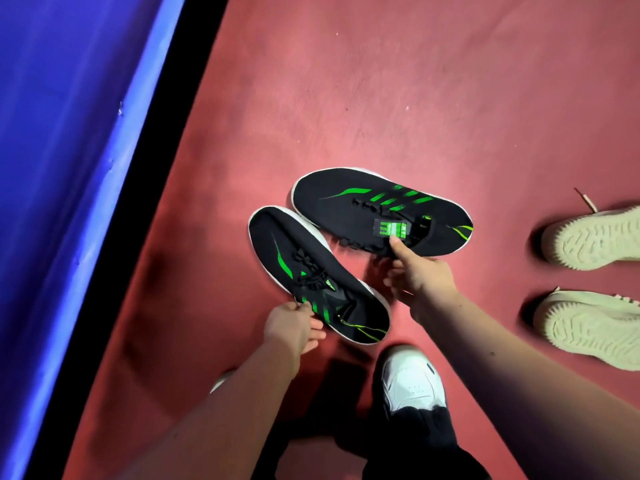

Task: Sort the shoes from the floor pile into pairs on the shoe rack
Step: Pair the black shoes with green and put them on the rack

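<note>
Left hand [294, 325]: is gripping the nearer black-green shoe [294, 251] at its side.
Right hand [420, 277]: is pinching the farther black-green shoe [332, 199] by its tongue, thumb on top.

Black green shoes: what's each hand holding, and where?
Left hand holds the nearer shoe at its striped side; right hand pinches the farther shoe by its tongue.

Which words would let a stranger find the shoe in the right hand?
On the red floor, right of the blue panel, are two black shoes with green stripes. Take the far black shoe, in the right hand. Unlike the near black shoe, it shows a bright green label on its tongue.
</note>
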`<state>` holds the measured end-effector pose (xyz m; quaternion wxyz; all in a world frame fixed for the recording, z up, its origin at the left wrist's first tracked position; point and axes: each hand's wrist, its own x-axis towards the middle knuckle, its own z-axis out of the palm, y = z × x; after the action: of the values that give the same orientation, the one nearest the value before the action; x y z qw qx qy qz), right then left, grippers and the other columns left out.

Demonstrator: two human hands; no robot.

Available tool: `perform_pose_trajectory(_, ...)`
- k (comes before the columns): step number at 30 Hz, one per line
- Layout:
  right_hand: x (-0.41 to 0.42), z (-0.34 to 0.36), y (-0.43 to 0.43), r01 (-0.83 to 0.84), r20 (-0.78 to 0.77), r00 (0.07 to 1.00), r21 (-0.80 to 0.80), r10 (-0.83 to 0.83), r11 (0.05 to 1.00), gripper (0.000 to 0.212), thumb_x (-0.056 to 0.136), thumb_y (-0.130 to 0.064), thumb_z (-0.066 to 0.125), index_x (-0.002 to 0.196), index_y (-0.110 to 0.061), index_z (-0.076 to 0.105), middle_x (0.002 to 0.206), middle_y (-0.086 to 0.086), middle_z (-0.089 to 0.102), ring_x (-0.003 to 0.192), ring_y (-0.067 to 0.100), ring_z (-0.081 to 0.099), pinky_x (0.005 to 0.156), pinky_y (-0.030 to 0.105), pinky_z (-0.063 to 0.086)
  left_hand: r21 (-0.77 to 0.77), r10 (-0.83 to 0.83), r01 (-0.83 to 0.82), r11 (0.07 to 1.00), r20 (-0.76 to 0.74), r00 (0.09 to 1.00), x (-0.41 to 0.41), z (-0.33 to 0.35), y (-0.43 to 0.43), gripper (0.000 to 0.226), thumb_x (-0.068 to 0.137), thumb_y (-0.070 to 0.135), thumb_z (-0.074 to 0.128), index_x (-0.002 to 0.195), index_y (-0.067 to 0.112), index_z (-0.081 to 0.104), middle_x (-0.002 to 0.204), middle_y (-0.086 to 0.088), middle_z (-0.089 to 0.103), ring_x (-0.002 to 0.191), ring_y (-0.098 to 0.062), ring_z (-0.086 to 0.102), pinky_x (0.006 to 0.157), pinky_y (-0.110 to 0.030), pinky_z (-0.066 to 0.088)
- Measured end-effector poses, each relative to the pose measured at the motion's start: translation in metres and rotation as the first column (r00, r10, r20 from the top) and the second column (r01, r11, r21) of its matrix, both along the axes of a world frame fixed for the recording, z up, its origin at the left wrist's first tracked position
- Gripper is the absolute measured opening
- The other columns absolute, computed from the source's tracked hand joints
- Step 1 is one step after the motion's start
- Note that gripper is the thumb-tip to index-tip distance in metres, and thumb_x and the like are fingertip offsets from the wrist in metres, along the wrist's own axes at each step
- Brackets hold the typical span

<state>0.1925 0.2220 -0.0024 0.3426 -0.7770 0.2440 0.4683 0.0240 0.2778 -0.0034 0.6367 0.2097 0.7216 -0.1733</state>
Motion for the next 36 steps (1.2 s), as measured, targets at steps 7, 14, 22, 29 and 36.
perform_pose_trajectory(7, 0.050, 0.016, 0.006, -0.420, 0.488, 0.494, -0.591, 0.720, 0.689, 0.045, 0.086, -0.046, 0.057, 0.111, -0.009, 0.053, 0.116, 0.018, 0.051, 0.112, 0.039, 0.049, 0.089, 0.046, 0.041, 0.012, -0.172, 0.171, 0.985, 0.042, 0.984, 0.003, -0.011, -0.008, 0.017, 0.100, 0.025, 0.042, 0.098, 0.011, 0.050, 0.075, -0.007, 0.063, 0.060, -0.015, 0.062, 0.055, -0.023, 0.046)
perform_pose_trajectory(14, 0.085, -0.003, 0.025, -0.780, 0.167, -0.011, -0.618, 0.986, 0.096, 0.030, 0.089, -0.035, 0.054, 0.099, -0.008, 0.061, 0.107, 0.018, 0.061, 0.103, 0.038, 0.057, 0.082, 0.040, 0.042, 0.188, -0.376, 0.368, 0.911, 0.009, 0.927, -0.007, -0.012, -0.005, 0.028, 0.099, 0.018, 0.043, 0.073, 0.011, 0.050, 0.070, -0.009, 0.064, 0.061, -0.022, 0.062, 0.050, -0.021, 0.046)
perform_pose_trajectory(22, 0.035, 0.037, -0.011, -0.868, 0.161, -0.164, -0.492, 0.973, -0.065, 0.026, 0.094, -0.032, 0.045, 0.103, -0.013, 0.061, 0.106, 0.013, 0.066, 0.099, 0.035, 0.062, 0.074, 0.037, 0.047, 0.346, -0.661, 0.664, 0.663, -0.146, 0.736, -0.005, 0.040, 0.014, 0.032, 0.096, 0.021, 0.045, 0.082, -0.005, 0.058, 0.097, -0.025, 0.067, 0.097, -0.039, 0.061, 0.082, -0.036, 0.045)
perform_pose_trajectory(29, 0.017, 0.162, -0.022, -0.865, 0.112, -0.153, -0.495, 0.982, -0.078, 0.025, 0.094, -0.025, 0.045, 0.097, -0.008, 0.062, 0.104, 0.014, 0.067, 0.097, 0.037, 0.062, 0.072, 0.035, 0.046, 0.383, -0.701, 0.699, 0.603, -0.164, 0.694, -0.024, 0.164, 0.014, 0.039, 0.092, 0.017, 0.046, 0.055, 0.012, 0.036, 0.087, -0.028, 0.066, 0.086, -0.041, 0.061, 0.073, -0.037, 0.046)
perform_pose_trajectory(36, 0.001, 0.357, -0.058, -0.863, 0.153, 0.020, -0.497, 0.988, 0.095, 0.027, 0.092, -0.024, 0.046, 0.094, -0.004, 0.064, 0.097, 0.019, 0.068, 0.093, 0.038, 0.063, 0.070, 0.035, 0.045, 0.420, -0.790, 0.752, 0.508, -0.120, 0.601, -0.036, 0.349, 0.022, 0.034, 0.093, 0.022, 0.045, 0.078, -0.002, 0.062, 0.094, -0.021, 0.070, 0.095, -0.033, 0.063, 0.083, -0.036, 0.048)
